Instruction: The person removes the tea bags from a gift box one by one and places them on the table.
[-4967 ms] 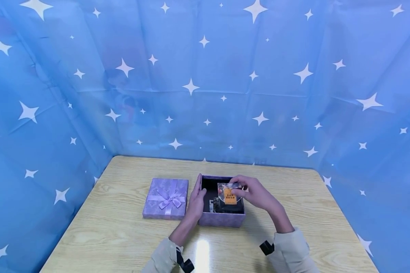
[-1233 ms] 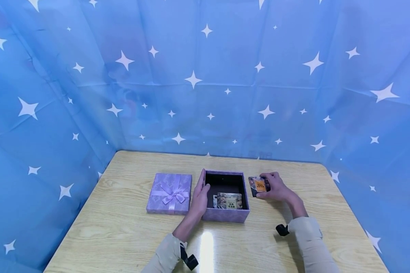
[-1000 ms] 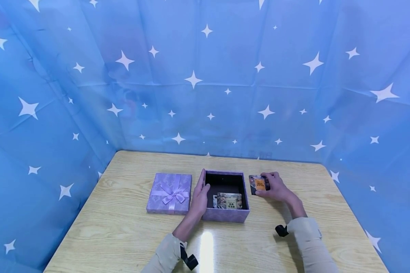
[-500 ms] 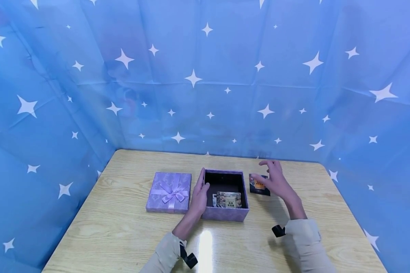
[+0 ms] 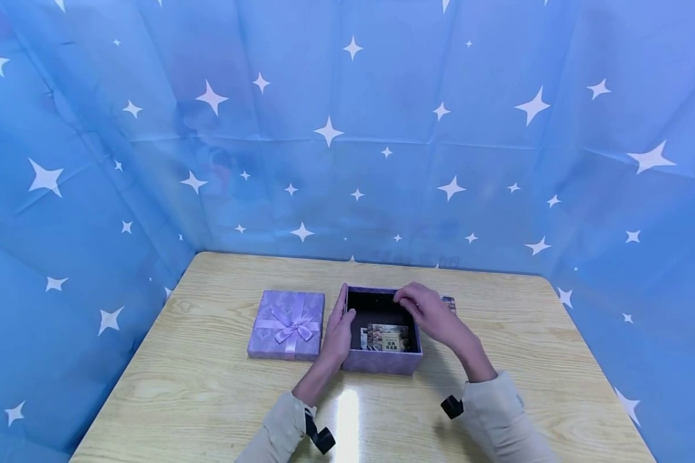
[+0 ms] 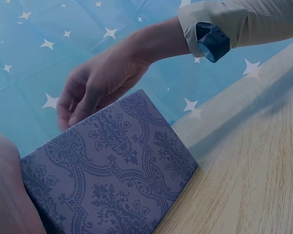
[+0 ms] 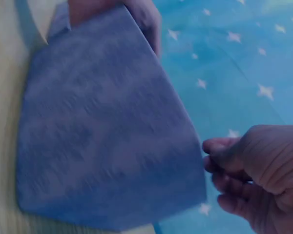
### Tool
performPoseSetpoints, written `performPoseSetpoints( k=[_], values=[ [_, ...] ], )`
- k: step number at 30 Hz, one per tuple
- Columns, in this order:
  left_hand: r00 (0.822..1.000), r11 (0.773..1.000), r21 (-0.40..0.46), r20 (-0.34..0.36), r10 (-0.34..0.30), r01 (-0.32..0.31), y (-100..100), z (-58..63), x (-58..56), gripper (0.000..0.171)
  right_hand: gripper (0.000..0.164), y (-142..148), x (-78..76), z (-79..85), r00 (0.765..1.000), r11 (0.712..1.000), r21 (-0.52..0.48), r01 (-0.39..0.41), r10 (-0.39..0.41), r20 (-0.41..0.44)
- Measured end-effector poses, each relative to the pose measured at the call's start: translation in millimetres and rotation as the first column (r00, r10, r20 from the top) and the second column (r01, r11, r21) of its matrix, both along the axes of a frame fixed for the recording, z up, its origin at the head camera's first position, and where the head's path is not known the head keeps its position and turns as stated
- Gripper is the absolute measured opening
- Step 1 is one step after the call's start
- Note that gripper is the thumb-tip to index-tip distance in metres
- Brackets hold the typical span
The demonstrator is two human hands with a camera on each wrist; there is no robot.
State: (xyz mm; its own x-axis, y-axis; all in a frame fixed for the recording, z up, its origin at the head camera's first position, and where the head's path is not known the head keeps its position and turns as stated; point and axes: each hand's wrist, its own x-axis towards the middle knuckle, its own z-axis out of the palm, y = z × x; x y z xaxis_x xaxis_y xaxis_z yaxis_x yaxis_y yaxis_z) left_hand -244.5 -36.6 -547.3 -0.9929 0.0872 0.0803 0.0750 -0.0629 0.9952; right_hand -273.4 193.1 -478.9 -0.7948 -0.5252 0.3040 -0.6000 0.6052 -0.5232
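My left hand [image 5: 336, 334] holds the left wall of an open purple gift box [image 5: 382, 365], thumb over the rim and fingers along the outside. Inside, near the front wall, lie several small printed packets [image 5: 394, 341], the top one with a pale label. Over the box's right rim is my right hand [image 5: 431, 315], its fingers loosely bent with nothing in them. In the right wrist view those fingers [image 7: 224, 151] show beside the box's patterned side [image 7: 102, 122]. A dark packet [image 5: 449, 303] lies on the table right of the box, mostly hidden behind the right hand.
Left of the box lies its purple lid [image 5: 260, 347] with a ribbon bow [image 5: 292, 329]. The wooden table [image 5: 208, 399] reaches back to a blue star-patterned cloth [image 5: 266, 161]. A bright light reflection [image 5: 348, 418] shows on the table in front of the box.
My right hand took the orange-labelled packet from the box, laid it on the table to the right, let go and moved back left over the box. The left hand keeps its hold.
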Motion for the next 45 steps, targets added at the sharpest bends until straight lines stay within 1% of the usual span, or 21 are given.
performPoseSetpoints(
  k=[2,5,7,8,10,12,14,17,19,22,26,28,32,36,40,45],
  values=[
    [1.0,1.0,0.001,0.004,0.0,0.0,0,0.6,0.1,0.06,0.018,-9,2.6,-0.5,0.999,0.998,0.049,-0.037,0.036,0.023],
    [1.0,1.0,0.004,0.014,0.0,0.0,1,1.4,0.2,0.06,0.016,-20,4.7,-3.3,0.997,0.986,0.155,-0.066,0.059,0.05],
    [1.0,1.0,0.008,0.019,-0.001,0.0,1,2.1,-0.1,0.06,0.015,-25,5.8,-5.1,0.997,0.968,0.24,-0.076,0.068,0.043],
    [1.0,1.0,0.011,0.02,-0.003,0.003,1,2.4,-0.1,0.06,0.017,-27,6.5,-6.1,0.997,0.954,0.292,-0.073,0.068,0.028],
    [1.0,1.0,0.017,0.017,-0.006,0.006,2,2.5,-0.7,0.06,0.026,-31,7.8,-8.0,0.998,0.919,0.391,-0.054,0.056,0.006],
    [1.0,1.0,0.019,0.017,-0.006,0.006,2,2.8,-1.3,0.06,0.034,-34,9.4,-8.5,0.999,0.871,0.49,-0.027,0.041,-0.018],
    [1.0,1.0,0.021,0.013,-0.005,0.005,3,2.6,-1.8,0.06,0.037,-38,10.6,-8.8,1.0,0.816,0.578,0.0,0.012,-0.018],
    [1.0,1.0,0.022,0.012,-0.001,0.001,4,2.2,-2.6,0.06,0.042,-42,11.7,-8.2,1.0,0.751,0.66,0.021,-0.025,-0.003],
    [1.0,1.0,0.024,0.012,0.0,-0.001,4,2.1,-2.6,0.06,0.041,-43,12.0,-8.1,0.999,0.723,0.69,0.031,-0.042,0.0],
    [1.0,1.0,0.025,0.017,0.004,-0.005,4,2.7,-2.1,0.06,0.042,-44,11.5,-9.5,0.999,0.714,0.699,0.039,-0.044,-0.01],
    [1.0,1.0,0.02,0.021,0.009,-0.01,4,2.9,-1.5,0.06,0.043,-44,11.1,-10.6,0.999,0.718,0.695,0.039,-0.043,-0.012],
    [1.0,1.0,0.019,0.019,0.008,-0.008,4,2.9,-1.3,0.06,0.044,-44,11.0,-10.9,0.999,0.714,0.699,0.042,-0.051,-0.008],
    [1.0,1.0,0.029,0.018,0.003,-0.003,4,3.6,-0.6,0.06,0.039,-46,11.2,-12.3,0.998,0.705,0.707,0.055,-0.067,-0.011],
    [1.0,0.999,0.034,0.017,0.003,-0.003,3,4.2,0.3,0.06,0.031,-47,12.0,-13.3,0.997,0.697,0.713,0.074,-0.076,-0.028],
    [1.0,1.0,0.03,0.016,-0.001,0.0,2,3.7,0.9,0.061,0.021,-47,12.7,-13.9,0.997,0.697,0.713,0.077,-0.076,-0.033],
    [1.0,1.0,0.03,0.014,-0.004,0.003,1,2.7,0.7,0.06,0.016,-46,12.5,-12.2,0.998,0.704,0.708,0.048,-0.062,-0.006]
  ],
)
